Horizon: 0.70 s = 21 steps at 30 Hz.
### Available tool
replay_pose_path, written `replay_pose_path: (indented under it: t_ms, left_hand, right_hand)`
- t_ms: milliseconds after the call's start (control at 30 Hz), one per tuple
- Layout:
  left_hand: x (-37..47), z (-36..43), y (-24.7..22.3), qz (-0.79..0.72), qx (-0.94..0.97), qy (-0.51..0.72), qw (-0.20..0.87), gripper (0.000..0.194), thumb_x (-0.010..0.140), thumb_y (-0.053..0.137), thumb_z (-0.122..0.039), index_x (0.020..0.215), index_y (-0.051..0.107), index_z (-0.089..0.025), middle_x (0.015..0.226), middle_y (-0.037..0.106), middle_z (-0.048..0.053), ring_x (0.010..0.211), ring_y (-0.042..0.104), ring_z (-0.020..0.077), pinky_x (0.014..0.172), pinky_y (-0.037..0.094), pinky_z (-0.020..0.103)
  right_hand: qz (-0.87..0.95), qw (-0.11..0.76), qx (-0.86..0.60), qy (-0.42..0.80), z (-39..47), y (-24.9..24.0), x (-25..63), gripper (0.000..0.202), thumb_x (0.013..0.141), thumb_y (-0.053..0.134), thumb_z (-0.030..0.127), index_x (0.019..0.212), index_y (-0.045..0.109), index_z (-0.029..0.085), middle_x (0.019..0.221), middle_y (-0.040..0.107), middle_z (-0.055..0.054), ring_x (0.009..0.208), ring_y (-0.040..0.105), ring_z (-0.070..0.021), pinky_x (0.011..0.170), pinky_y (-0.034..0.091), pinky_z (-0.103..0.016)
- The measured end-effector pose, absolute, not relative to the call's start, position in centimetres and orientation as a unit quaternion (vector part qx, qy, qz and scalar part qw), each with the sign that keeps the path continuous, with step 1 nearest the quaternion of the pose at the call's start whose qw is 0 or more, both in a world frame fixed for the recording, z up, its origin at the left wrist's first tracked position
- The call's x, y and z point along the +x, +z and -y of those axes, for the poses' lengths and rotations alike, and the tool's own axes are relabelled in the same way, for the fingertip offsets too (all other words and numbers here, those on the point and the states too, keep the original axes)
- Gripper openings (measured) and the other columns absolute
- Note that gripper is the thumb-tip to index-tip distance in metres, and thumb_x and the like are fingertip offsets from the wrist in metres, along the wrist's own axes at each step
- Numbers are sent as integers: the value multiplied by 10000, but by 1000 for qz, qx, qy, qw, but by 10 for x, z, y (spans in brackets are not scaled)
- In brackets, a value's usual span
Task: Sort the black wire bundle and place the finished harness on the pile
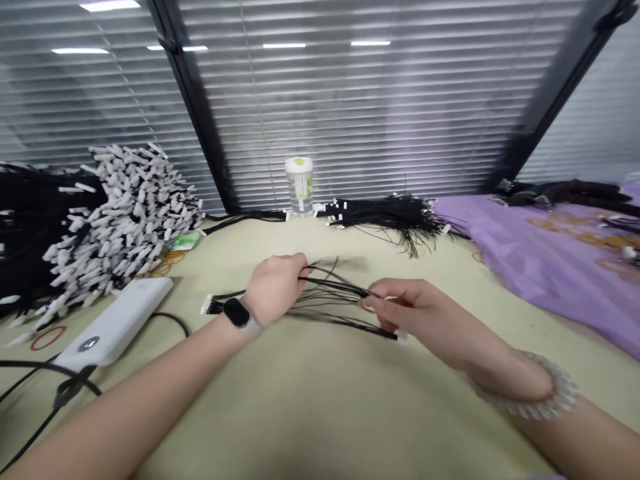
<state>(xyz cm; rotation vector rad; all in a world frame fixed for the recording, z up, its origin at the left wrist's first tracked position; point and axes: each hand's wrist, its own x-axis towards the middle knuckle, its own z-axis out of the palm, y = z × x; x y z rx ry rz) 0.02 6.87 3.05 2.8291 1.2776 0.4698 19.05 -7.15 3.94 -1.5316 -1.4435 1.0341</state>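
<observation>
Nearby, power bank point(116, 321), bottle point(299, 186), purple sheet point(540, 260)

A pale yellow-green table point(320, 413) runs to a wall of windows with closed grey slatted blinds point(380, 113), divided by slanting black frames point(195, 107). Ceiling strip lights point(284, 45) reflect in the glass, and a purple cloth point(550, 267) covers the table's right side
</observation>
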Motion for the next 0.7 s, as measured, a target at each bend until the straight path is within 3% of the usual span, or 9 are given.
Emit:
replay_pose_path:
  t_ms: [133, 233, 300, 367, 500, 600, 700]
  left_hand:
    - [-5, -72, 32, -457, 882, 114, -25, 344, 884, 373, -337, 1062, 609, -161, 881, 677, 135, 850, 629, 292, 698, 430, 352]
    - [-15, -75, 42, -431, 900, 71, -4, 619, 821, 482, -478, 1363, 381, -197, 1160, 616, 130, 1040, 584, 292, 813, 435, 350]
    - [-27, -79, 54, -418, 908, 33, 18, 789, 758, 528, -566, 1412, 302, -187, 1313, 516, 140, 1158, 519, 284, 897, 413, 334]
    - [-41, -83, 65, -426, 904, -11, 37, 803, 725, 524, -612, 1361, 393, -140, 1317, 505, 170, 1171, 503, 312, 908, 406, 354]
    - [-68, -80, 70, -437, 891, -91, 85, 698, 706, 483, -669, 1115, 601, -115, 1068, 649, 154, 944, 611, 296, 743, 443, 328]
    - [-75, -71, 57, -420, 896, -98, 107, 481, 708, 532, -589, 922, 633, -170, 942, 670, 81, 814, 613, 233, 631, 400, 276]
    - [-71, -66, 44, -415, 899, -76, 116, 314, 730, 532, -490, 775, 597, -186, 814, 655, 42, 714, 587, 198, 574, 347, 267]
  right_hand:
    - [557, 411, -616, 375, 73, 41, 200, 358, 797, 594, 516, 837, 655, 166, 638, 544, -1, 570, 478, -75, 536, 357, -203]
    - [548, 447, -617, 344, 73, 41, 205, 380, 766, 637, 513, 953, 660, 183, 682, 578, -12, 597, 512, -83, 553, 404, -202]
    - [538, 481, -617, 313, 73, 42, 207, 382, 763, 647, 502, 994, 648, 198, 729, 592, -16, 589, 511, -76, 541, 416, -197]
    - [525, 523, -611, 278, 72, 42, 210, 400, 767, 639, 513, 1049, 623, 229, 878, 614, -28, 599, 516, -69, 526, 425, -197]
    - [503, 581, -602, 215, 67, 45, 219, 430, 775, 613, 531, 1120, 573, 278, 1118, 576, -39, 642, 536, -75, 523, 460, -211]
    - [505, 572, -626, 162, 67, 49, 227, 405, 797, 578, 538, 1102, 588, 272, 1042, 595, -42, 619, 544, -82, 492, 454, -209]
    - [534, 500, -673, 113, 71, 53, 234, 412, 773, 593, 560, 1024, 641, 237, 880, 620, -46, 509, 523, -84, 430, 430, -218]
